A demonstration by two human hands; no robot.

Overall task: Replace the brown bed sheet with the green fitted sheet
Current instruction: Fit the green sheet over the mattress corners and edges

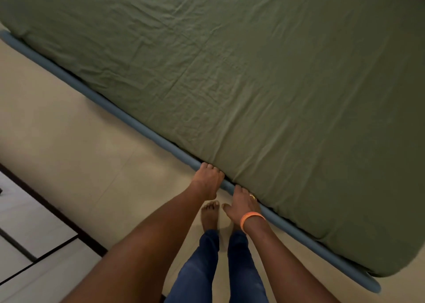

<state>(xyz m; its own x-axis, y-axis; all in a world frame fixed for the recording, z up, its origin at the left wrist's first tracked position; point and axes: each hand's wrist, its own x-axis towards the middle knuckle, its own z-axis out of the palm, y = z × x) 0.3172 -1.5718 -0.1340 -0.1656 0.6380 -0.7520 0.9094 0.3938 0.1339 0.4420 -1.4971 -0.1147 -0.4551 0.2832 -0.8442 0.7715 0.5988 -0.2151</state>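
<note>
at the far left a dark-framed cabinet [34, 229] edges into view, then pale floor [69, 130] runs up to the blue frame [128, 116] of the bed. the left hand [208, 179] sits on that rail with fingers curled down into the gap under the mattress edge, so i cannot tell whether it pinches any cloth. just to its right the right hand [241, 205], with a ring and an orange band [251, 218] at the wrist, lies flatter against the rail, fingertips hidden at the same gap; its grip is also unclear. bare feet and blue trousers [216, 268] stand close below. the green sheet [264, 73] covers the whole mattress to the right, creased but spread out, its near corner at the lower right wrapped over. no brown sheet shows

this looks like the late tucking stage along the near side. the risk, as i judge it: pulling hard here could drag the elastic off a far corner that is out of view, or leave the hem bunched on the rail instead of under the mattress; fingers could also get pinched in the gap
</note>
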